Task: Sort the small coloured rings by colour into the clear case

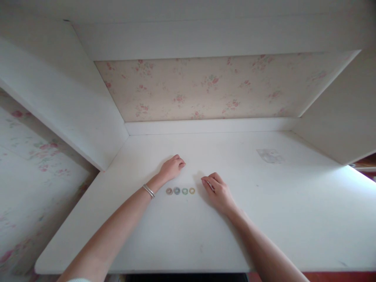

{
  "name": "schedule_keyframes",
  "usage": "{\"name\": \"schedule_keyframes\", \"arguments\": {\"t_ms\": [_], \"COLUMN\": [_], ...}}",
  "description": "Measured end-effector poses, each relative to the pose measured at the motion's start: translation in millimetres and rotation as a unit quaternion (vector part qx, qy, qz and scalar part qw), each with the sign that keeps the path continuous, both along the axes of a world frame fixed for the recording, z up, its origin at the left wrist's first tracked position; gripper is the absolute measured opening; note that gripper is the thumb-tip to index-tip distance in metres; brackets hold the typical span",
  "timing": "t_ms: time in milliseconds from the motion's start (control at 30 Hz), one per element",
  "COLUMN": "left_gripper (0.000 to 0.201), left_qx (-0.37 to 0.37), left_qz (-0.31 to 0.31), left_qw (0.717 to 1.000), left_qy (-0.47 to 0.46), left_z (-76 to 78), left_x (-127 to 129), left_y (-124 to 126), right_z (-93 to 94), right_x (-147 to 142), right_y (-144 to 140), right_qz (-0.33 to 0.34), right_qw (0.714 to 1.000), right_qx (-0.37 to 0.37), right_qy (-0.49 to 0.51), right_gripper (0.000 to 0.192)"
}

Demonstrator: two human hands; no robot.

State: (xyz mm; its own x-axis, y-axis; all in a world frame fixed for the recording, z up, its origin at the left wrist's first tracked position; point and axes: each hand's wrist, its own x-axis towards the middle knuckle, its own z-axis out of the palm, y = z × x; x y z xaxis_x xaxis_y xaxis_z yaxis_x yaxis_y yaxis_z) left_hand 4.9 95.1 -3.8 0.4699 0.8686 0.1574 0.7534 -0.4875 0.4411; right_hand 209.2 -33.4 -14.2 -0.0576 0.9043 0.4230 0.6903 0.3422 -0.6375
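Observation:
Several small coloured rings lie in a row on the white desk [264, 211]: a brownish ring [169, 191], a blue ring [176, 190], a green ring [185, 191] and a yellow ring [192, 190]. My left hand [172, 167] rests on the desk just behind the row with its fingers curled under and nothing visible in it; a silver bracelet [149, 191] sits on that wrist. My right hand [217, 190] lies palm down just right of the yellow ring, fingers loosely bent toward the row, touching no ring.
A small clear plastic bag [270, 155] lies at the desk's back right. White side panels close in the desk left and right, floral wallpaper [205, 90] covers the back, and a shelf hangs overhead. The desk's front edge is near me.

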Motion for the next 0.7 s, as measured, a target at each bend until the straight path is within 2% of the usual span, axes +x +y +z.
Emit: {"name": "schedule_keyframes", "arguments": {"t_ms": [167,333,533,700], "left_gripper": [0.022,0.023,0.022,0.023], "left_qx": [-0.019,-0.038,-0.013,0.021], "left_qz": [-0.011,-0.016,-0.099,-0.127], "left_qw": [0.997,0.995,0.994,0.992], "left_qy": [-0.07,-0.093,-0.051,-0.006], "left_z": [4.6,17.2,28.8,25.8], "left_x": [-11,-14,-2,7], "left_y": [-15,-50,-92,-99], "right_z": [0.9,1.3,-0.3,0.2], "right_x": [0,-1,-1,-1], "right_y": [0,0,-1,-1], "right_qz": [0.004,0.003,-0.004,-0.005], "right_qw": [1.0,1.0,1.0,1.0], "right_qx": [-0.001,-0.003,-0.003,0.006], "right_qy": [-0.001,0.002,-0.002,-0.004], "right_gripper": [0.03,0.03,0.029,0.028]}}
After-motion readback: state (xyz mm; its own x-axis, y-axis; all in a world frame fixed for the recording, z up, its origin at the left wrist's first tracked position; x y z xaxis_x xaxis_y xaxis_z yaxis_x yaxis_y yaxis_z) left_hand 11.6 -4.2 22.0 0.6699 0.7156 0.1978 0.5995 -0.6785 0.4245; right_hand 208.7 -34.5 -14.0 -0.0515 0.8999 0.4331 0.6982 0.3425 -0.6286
